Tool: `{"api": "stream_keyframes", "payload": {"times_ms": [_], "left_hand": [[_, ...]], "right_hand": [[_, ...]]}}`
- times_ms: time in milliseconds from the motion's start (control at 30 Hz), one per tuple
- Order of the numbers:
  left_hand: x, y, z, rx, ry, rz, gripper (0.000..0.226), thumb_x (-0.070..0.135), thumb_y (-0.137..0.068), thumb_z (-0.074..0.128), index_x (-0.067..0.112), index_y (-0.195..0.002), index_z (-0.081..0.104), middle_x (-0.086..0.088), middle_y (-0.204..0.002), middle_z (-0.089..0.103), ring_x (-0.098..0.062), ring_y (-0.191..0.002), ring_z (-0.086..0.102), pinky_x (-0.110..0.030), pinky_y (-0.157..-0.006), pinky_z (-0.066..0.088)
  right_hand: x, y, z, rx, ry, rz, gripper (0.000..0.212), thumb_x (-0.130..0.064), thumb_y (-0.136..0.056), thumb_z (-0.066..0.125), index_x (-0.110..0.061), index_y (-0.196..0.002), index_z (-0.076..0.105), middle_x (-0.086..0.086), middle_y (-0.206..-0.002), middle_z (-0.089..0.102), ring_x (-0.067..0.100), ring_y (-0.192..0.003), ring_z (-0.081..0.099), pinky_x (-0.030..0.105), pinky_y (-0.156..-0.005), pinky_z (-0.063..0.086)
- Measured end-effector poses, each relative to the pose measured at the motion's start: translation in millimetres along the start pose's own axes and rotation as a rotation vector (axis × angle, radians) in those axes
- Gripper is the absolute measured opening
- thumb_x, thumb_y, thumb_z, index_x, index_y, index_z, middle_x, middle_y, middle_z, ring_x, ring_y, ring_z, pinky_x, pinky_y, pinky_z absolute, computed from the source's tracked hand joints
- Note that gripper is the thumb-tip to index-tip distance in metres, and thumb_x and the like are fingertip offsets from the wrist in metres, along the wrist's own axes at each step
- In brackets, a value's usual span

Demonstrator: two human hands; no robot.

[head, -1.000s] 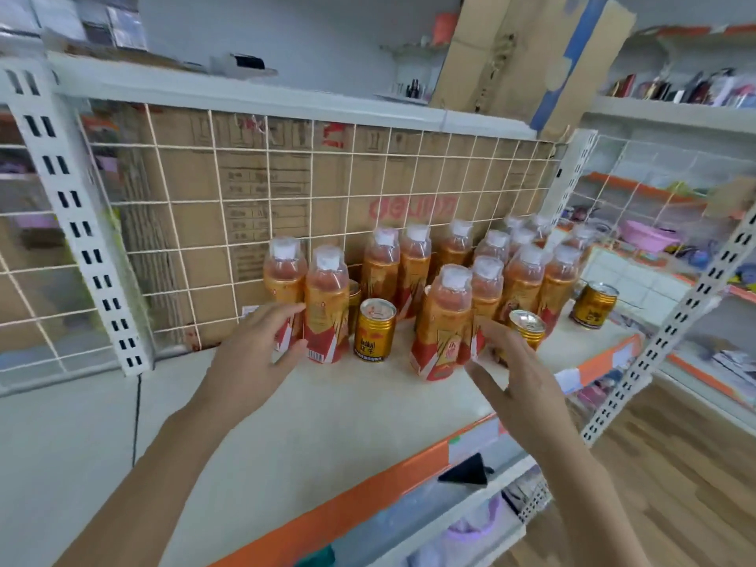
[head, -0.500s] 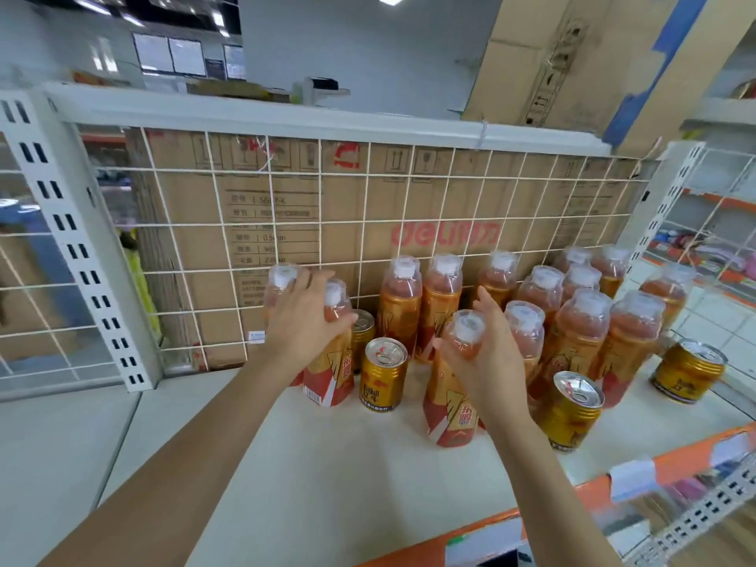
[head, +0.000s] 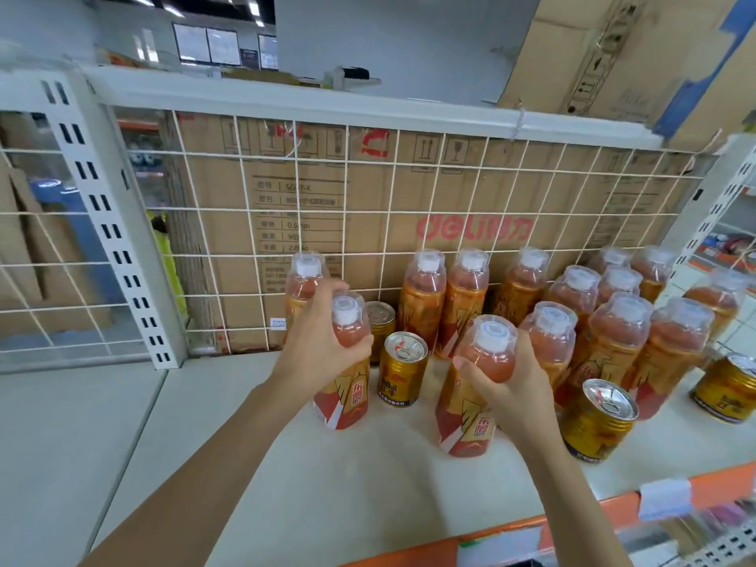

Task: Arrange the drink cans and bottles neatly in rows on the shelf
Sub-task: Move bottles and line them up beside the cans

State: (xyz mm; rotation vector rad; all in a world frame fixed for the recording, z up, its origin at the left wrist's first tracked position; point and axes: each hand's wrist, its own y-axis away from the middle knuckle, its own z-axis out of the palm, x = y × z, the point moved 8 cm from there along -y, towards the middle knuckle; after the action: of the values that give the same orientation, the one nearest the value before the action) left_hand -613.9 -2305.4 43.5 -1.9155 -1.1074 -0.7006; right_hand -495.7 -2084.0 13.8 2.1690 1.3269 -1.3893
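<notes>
Several orange drink bottles with white caps and several gold cans stand on a cream shelf (head: 319, 493). My left hand (head: 317, 341) grips the front-left bottle (head: 347, 399) around its upper body. Another bottle (head: 303, 280) stands right behind that one, against the wire grid. My right hand (head: 511, 386) grips a second bottle (head: 470, 423) at the shelf's middle, fingers curled round its shoulder. Between the two held bottles stands a gold can (head: 403, 368), with another can (head: 379, 317) behind it. A third gold can (head: 598, 419) stands just right of my right hand.
A dense group of bottles (head: 613, 333) fills the right of the shelf, with a gold can (head: 726, 386) at the far right. A white wire grid (head: 368, 223) backs the shelf, cardboard boxes behind it. The orange front edge (head: 605, 505) carries a price tag. A perforated upright (head: 102, 223) stands left.
Both hands have moved from reaching toward the bottles to closing around them. The view has shifted closer and slightly left.
</notes>
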Motion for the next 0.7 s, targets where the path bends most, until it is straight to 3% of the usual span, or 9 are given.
{"api": "stream_keyframes", "payload": {"times_ms": [200,300,367,467,600,700], "left_hand": [[-18,40,-39,-0.003,0.049,-0.057,0.069,0.018,-0.067,0.081,0.044,-0.107,0.031,0.022,-0.101,0.049,-0.003,-0.091,0.056,-0.013,-0.072,0.045],[-32,59,-75,0.027,0.026,-0.085,0.067,0.016,-0.065,0.082,0.049,-0.099,0.034,0.026,-0.095,0.052,0.001,-0.085,0.059,-0.008,-0.062,0.046],[-43,71,-100,0.053,0.023,-0.118,0.067,0.015,-0.065,0.082,0.048,-0.099,0.035,0.024,-0.095,0.052,-0.002,-0.085,0.059,-0.011,-0.064,0.048],[-65,88,-138,0.098,0.042,-0.182,0.066,0.014,-0.065,0.082,0.046,-0.099,0.036,0.022,-0.095,0.052,-0.004,-0.084,0.059,-0.014,-0.065,0.049],[-91,111,-192,0.171,-0.013,-0.221,0.067,0.016,-0.065,0.082,0.045,-0.101,0.035,0.015,-0.098,0.057,-0.009,-0.086,0.062,-0.02,-0.07,0.053],[-106,129,-231,0.221,-0.065,-0.224,0.068,0.015,-0.063,0.083,0.046,-0.1,0.035,0.012,-0.097,0.058,-0.008,-0.084,0.063,-0.018,-0.069,0.053]], "right_hand": [[-18,30,33,-0.157,-0.201,0.007,0.08,-0.041,-0.068,0.072,-0.021,-0.136,0.036,-0.002,-0.127,0.055,0.018,-0.112,0.056,0.032,-0.085,0.052],[-40,45,57,-0.224,-0.307,-0.016,0.061,-0.027,-0.073,0.074,-0.029,-0.125,0.042,-0.01,-0.116,0.059,0.005,-0.104,0.058,0.018,-0.075,0.047],[-54,52,78,-0.269,-0.35,-0.034,0.055,-0.02,-0.075,0.074,-0.033,-0.119,0.044,-0.014,-0.111,0.06,-0.005,-0.097,0.059,0.015,-0.073,0.046],[-76,63,113,-0.338,-0.406,-0.037,0.062,-0.025,-0.072,0.075,-0.027,-0.126,0.044,-0.012,-0.112,0.063,0.0,-0.098,0.06,0.02,-0.079,0.048],[-116,81,163,-0.421,-0.43,-0.1,0.054,-0.022,-0.074,0.077,-0.036,-0.115,0.044,-0.016,-0.11,0.06,-0.003,-0.096,0.059,0.02,-0.08,0.048],[-147,97,202,-0.517,-0.478,-0.134,0.059,-0.04,-0.06,0.077,-0.038,-0.111,0.047,-0.015,-0.107,0.063,-0.005,-0.095,0.06,0.017,-0.076,0.047]]}}
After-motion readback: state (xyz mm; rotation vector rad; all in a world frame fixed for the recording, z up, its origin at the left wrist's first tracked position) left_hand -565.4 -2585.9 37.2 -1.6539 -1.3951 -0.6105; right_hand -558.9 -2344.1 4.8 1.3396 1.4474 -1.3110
